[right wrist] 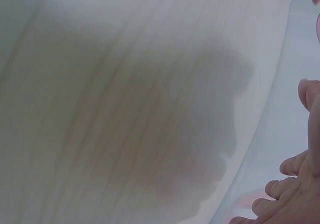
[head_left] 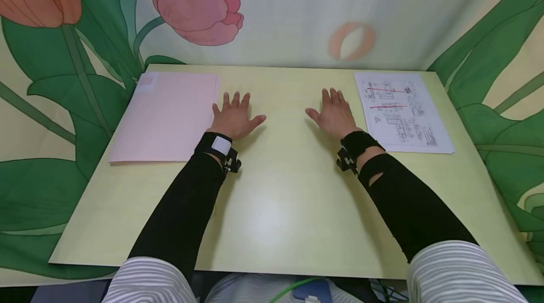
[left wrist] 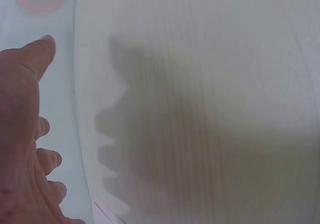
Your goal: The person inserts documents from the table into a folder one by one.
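Both hands are released and hang above a pale wood-grain table (head_left: 272,227), palms down. The left hand (head_left: 231,116) has its fingers extended and a little apart, the thumb stretched toward the middle of the table. The right hand (head_left: 335,116) mirrors it, its thumb also pointing inward and its fingers toward the far edge. The wrist views show each palm lifted clear of the surface, with a soft hand-shaped shadow on the wood.

Just beside the left hand, on the left part of the table, lies a pink sheet (head_left: 165,121) with a paler rectangle (head_left: 147,82) in its far left corner; in the head view the little finger overlaps its right edge. Near the right hand, on the right part of the table, lies a white technical drawing (head_left: 405,119) with dark line figures and two red strokes. The right wristband (head_left: 361,145) partly overlaps its left edge in the head view.

A small camera is strapped to each wrist, over black sleeves (head_left: 180,208) that run up to striped cuffs (head_left: 148,279). Beyond the table hangs a printed backdrop (head_left: 289,15) with large tulips and green leaves. A green cable (head_left: 295,285) crosses the person's lap.
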`<state>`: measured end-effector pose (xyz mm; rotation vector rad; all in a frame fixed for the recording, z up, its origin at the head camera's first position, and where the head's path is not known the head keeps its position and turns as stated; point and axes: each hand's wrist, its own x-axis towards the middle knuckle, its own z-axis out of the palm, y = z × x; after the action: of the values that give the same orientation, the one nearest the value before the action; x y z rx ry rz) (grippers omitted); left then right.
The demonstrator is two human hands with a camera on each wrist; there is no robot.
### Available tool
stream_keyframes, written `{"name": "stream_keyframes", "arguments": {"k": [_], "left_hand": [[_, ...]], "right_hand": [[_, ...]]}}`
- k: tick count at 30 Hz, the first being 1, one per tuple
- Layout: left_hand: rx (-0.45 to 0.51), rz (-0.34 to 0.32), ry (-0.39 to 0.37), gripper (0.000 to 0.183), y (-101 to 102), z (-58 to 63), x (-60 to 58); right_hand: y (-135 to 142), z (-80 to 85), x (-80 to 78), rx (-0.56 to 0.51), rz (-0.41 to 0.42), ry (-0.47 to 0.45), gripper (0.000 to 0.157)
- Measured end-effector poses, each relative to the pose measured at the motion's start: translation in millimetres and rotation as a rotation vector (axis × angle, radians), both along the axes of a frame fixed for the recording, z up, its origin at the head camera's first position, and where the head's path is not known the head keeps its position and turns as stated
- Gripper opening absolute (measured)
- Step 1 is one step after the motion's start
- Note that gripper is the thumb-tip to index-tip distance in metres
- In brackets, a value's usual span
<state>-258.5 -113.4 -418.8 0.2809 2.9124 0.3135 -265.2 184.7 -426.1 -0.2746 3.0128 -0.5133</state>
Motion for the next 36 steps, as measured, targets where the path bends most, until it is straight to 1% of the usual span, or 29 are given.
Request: {"name": "stream_keyframes", "arguments": {"k": [3,6,8,10,13,16,19,21,24,27,30,33,36], "left_hand": [[0.032,0.005,0.004,0.092,-7,0.9,2.4],[0.074,0.013,0.004,0.091,-20,2.5,7.7],[0.097,0.026,0.007,0.091,-32,3.7,11.9],[0.122,0.050,0.005,0.091,-48,4.3,18.8],[0.129,0.123,-0.007,0.091,-77,2.9,32.9],[0.094,0.212,-0.013,0.093,-106,-1.5,45.6],[0.055,0.273,-0.022,0.098,-127,-7.8,51.4],[0.036,0.284,-0.027,0.102,-135,-12.5,51.9],[0.034,0.287,-0.039,0.104,-140,-23.3,55.7],[0.043,0.285,-0.036,0.105,-141,-29.2,57.4],[0.059,0.274,-0.052,0.105,-139,-29.6,57.4],[0.069,0.246,-0.087,0.105,-133,-26.0,56.8],[0.060,0.214,-0.135,0.106,-124,-21.5,56.5]], "right_hand": [[1,-0.8,2.2,-0.035,0.010,-0.001,0.085],[0,-0.5,7.1,-0.084,0.009,-0.020,0.084],[-2,0.3,11.2,-0.133,0.007,-0.027,0.084],[-6,-0.2,17.6,-0.175,0.006,-0.031,0.083],[-12,-2.1,30.4,-0.219,0.011,-0.054,0.083],[-15,-3.4,41.7,-0.240,0.015,-0.068,0.082],[-16,-0.2,47.1,-0.270,0.011,-0.045,0.081],[-16,2.7,47.1,-0.288,0.010,-0.024,0.080],[-16,3.5,50.1,-0.294,0.015,-0.023,0.080],[-18,2.7,52.4,-0.292,0.017,-0.032,0.080],[-19,0.2,54.6,-0.295,0.018,-0.040,0.080],[-20,-3.1,56.1,-0.297,0.018,-0.038,0.079],[-21,-7.4,57.0,-0.298,0.017,-0.036,0.078]]}}
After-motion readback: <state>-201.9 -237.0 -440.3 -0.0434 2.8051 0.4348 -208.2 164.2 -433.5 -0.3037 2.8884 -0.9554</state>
